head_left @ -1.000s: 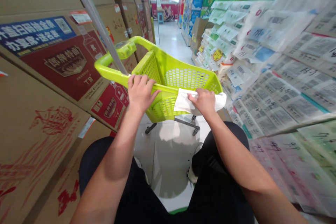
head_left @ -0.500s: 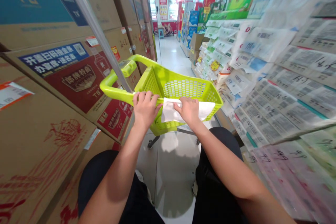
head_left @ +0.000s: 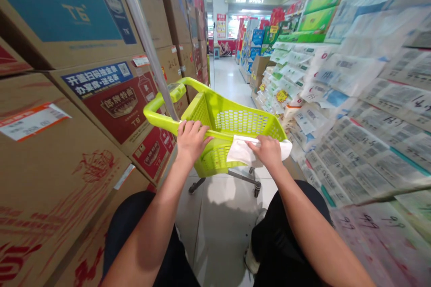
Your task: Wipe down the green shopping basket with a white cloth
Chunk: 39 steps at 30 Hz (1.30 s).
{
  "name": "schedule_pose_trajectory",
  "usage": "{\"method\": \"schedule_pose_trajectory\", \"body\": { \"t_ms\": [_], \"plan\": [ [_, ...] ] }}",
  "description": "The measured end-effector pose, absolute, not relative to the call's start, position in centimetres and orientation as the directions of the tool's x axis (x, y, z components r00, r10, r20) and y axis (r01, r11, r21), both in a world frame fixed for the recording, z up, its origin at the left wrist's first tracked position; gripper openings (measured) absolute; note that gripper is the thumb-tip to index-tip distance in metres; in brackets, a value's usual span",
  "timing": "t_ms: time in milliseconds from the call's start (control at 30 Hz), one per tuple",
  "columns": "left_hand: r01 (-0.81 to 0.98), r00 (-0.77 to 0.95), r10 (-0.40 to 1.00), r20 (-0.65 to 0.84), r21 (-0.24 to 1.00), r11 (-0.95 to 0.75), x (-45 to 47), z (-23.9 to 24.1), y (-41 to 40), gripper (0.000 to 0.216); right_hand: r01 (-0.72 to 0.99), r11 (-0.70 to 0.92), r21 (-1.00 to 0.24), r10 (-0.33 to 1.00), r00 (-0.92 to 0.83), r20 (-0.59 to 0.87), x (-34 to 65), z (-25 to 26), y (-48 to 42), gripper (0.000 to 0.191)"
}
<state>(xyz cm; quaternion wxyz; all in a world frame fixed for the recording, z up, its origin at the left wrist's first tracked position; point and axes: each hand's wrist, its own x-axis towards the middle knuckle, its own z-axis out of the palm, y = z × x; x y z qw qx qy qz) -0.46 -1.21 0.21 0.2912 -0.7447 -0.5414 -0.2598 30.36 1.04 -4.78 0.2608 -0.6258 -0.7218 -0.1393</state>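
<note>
A small lime-green shopping cart [head_left: 205,162] with perforated sides stands crosswise before my knees, its handle end to the left. My left hand [head_left: 191,140] is closed over the near rim, close to the handle and the metal pole [head_left: 156,67] that rises there. Farther right on the same rim, my right hand [head_left: 269,151] grips a white cloth [head_left: 240,150] and presses it over the edge. The cloth hangs down the outer side of the basket and sticks out past my fingers. My fingertips inside the basket are partly hidden.
Stacked cardboard cartons [head_left: 111,112] with price tags line the left side. Plastic-wrapped packs [head_left: 360,148] are piled on the right. A tiled aisle [head_left: 229,74] runs ahead past an open cardboard box [head_left: 259,67]. The cart's wheels [head_left: 257,188] rest on the floor.
My right hand has slid the white cloth rightward along the rim, toward the far end of the basket. My left hand stays at about the same spot on the rim. The view has shifted.
</note>
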Motion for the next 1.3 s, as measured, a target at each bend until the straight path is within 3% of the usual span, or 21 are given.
{"method": "schedule_pose_trajectory", "body": {
  "t_ms": [300,433,567,900,1033,1300],
  "plan": [
    [0.955,0.279,0.686,0.672,-0.12,-0.271,-0.7,0.5,-0.2,0.03,0.974,0.027,-0.223,0.956,0.04,0.289,33.2,-3.1,1.7,0.061],
    [0.959,0.262,0.683,0.681,-0.107,-0.261,-0.7,0.3,-0.1,0.03,0.987,0.123,-0.098,0.947,-0.087,0.31,31.4,-2.9,2.1,0.051],
    [0.961,0.255,0.674,0.693,-0.101,-0.259,-0.6,0.0,-0.2,0.029,0.987,0.159,-0.024,0.928,-0.141,0.345,28.7,-2.8,2.4,0.053],
    [0.957,0.247,0.665,0.705,-0.071,-0.281,-0.8,-0.3,-1.3,0.028,0.939,0.315,-0.139,0.81,-0.19,0.555,20.7,-3.3,1.6,0.052],
    [0.959,0.247,0.672,0.699,-0.076,-0.273,-1.2,-0.2,-1.5,0.027,0.93,0.339,-0.14,0.815,-0.216,0.537,21.8,-3.5,1.5,0.052],
    [0.959,0.231,0.652,0.722,-0.056,-0.277,-1.8,-0.3,-0.8,0.028,0.969,0.224,-0.103,0.859,-0.146,0.49,28.6,-4.0,2.1,0.058]
  ]
}}
